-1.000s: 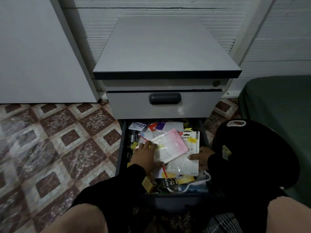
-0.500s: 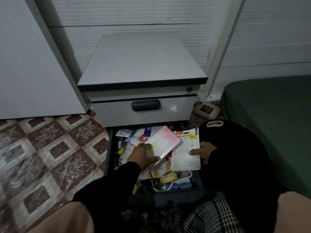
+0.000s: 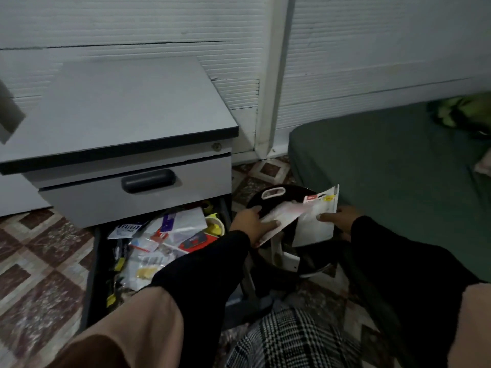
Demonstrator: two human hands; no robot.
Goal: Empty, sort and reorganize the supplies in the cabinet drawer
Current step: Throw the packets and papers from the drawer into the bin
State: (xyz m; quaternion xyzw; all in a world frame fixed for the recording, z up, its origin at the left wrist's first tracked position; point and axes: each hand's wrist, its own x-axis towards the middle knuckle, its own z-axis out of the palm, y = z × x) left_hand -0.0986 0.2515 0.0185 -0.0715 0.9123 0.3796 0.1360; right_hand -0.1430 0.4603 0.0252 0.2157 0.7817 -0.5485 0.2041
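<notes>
A pinkish clear packet point(image 3: 285, 216) is pinched in the left hand point(image 3: 253, 224); a white blister card point(image 3: 317, 221) is gripped at its edge by the right hand point(image 3: 338, 217). Both are held above a black stool point(image 3: 265, 201), right of the open drawer point(image 3: 159, 243), in which loose supplies are heaped.

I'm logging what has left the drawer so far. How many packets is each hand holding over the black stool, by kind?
Pink-tinted clear packet, in left hand: 1
White carded packet, in right hand: 1
Total: 2
</notes>
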